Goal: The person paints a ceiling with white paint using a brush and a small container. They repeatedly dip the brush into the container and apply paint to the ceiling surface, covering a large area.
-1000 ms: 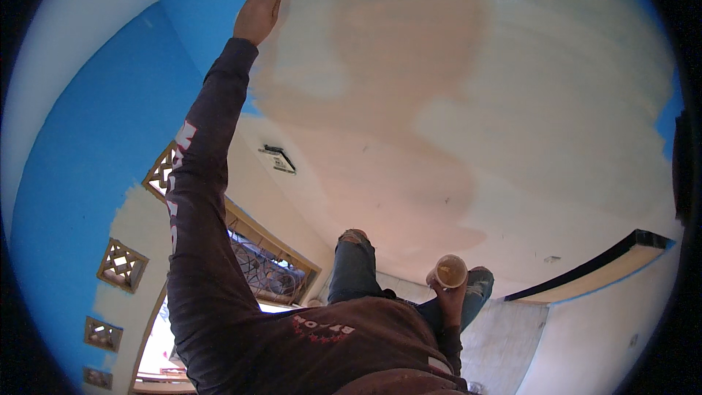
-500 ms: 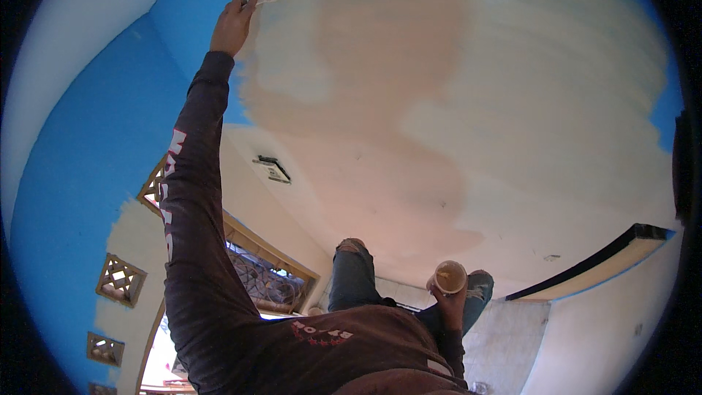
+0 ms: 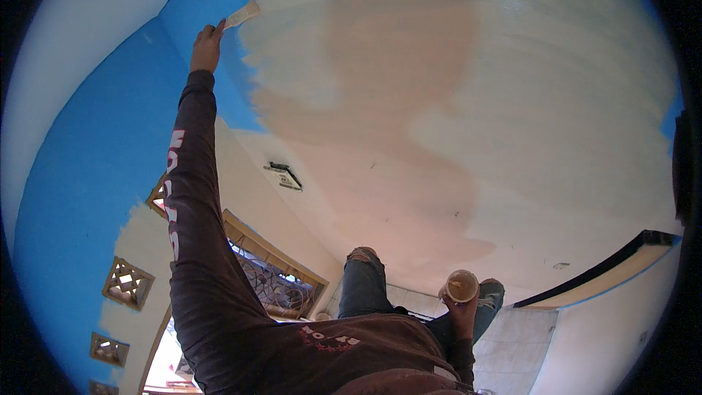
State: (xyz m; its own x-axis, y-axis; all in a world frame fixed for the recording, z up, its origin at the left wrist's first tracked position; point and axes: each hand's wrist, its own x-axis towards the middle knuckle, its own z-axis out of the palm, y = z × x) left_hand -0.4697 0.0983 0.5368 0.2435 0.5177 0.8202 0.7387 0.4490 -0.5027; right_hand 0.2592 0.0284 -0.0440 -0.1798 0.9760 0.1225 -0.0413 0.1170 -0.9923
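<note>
My left hand (image 3: 208, 45), at the end of a raised dark sleeve, grips a paintbrush (image 3: 243, 13). Its pale bristles lie at the ragged border between bright blue paint (image 3: 190, 0) and pale cream paint (image 3: 548, 102) on the broad painted surface. Low on the right, my right hand (image 3: 459, 313) holds a round cup (image 3: 461, 285) upright, with light beige paint inside. My legs in torn jeans (image 3: 362, 285) show beside the cup.
A blue wall (image 3: 88, 161) on the left has square lattice vents (image 3: 128, 281). Behind my arm is a grilled window (image 3: 274, 271). A small switch plate (image 3: 283, 175) sits beside the cream area. A long black-edged ledge (image 3: 599, 271) juts out at the right, near pale walls.
My left hand and the brush have moved left and lower in the view, along the blue edge. My right hand and cup appear slightly right of where they were.
</note>
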